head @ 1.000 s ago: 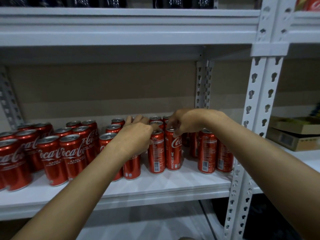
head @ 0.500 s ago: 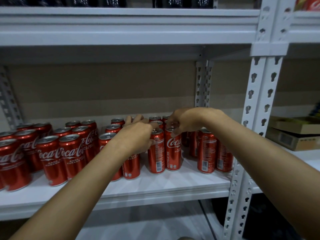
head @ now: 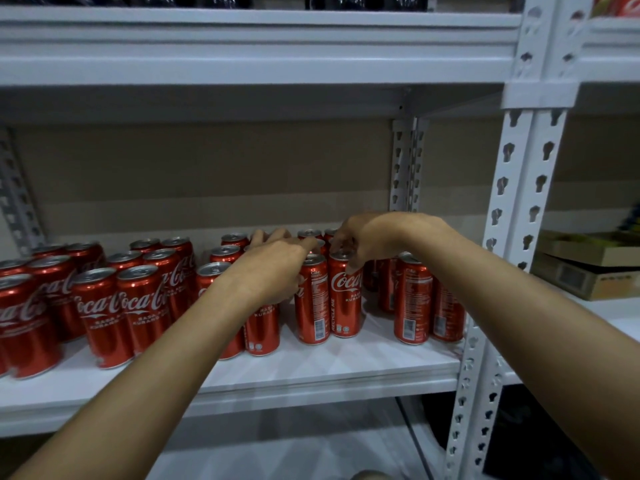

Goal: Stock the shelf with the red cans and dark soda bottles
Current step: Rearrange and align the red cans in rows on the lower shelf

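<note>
Both hands grip cans by the top on the shelf point(head: 346, 362): left hand point(head: 273, 271) on one can point(head: 311, 299), right hand point(head: 367, 240) pinching its neighbour point(head: 346, 296) (touching). Stiff, smooth, likely heavy; better gripped round the middle.

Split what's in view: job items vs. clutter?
Job:
- red cans on the white shelf
- the two front cans the left hand and right hand are handling
- dark bottles on the upper shelf

Clutter:
- cardboard boxes in the next bay, right
</note>
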